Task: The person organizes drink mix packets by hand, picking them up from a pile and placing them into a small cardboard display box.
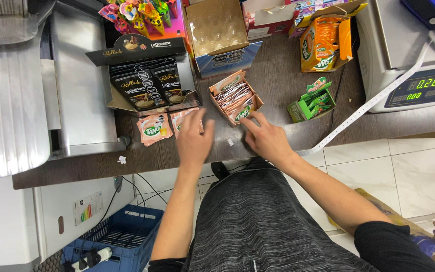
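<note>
Both hands are over the dark wooden bench (pixel 278 85) right now. The left hand (pixel 193 138) hovers, blurred, above two loose peach-coloured drink-mix sachets (pixel 154 128) lying flat on the bench just below the black display carton (pixel 147 75); its fingers look loosely spread, and I cannot tell whether it grips anything. The right hand (pixel 267 138) sits at the near corner of the small open sachet box (pixel 235 98), fingers narrowed toward the front packet, touching or nearly so; nothing is lifted clear.

Judging by their look, these sachets are thin, light and floppy, with a slick foil skin, so they will likely slide on the bench and bend if pinched in the middle. A pinch at the sealed edge between thumb and forefinger seems the surest hold. The box is light cardboard and may skid or tip if a packet is dragged out; it wants steadying.

A green sachet box (pixel 312 103) and a weighing scale (pixel 414 55) stand farther right.
</note>
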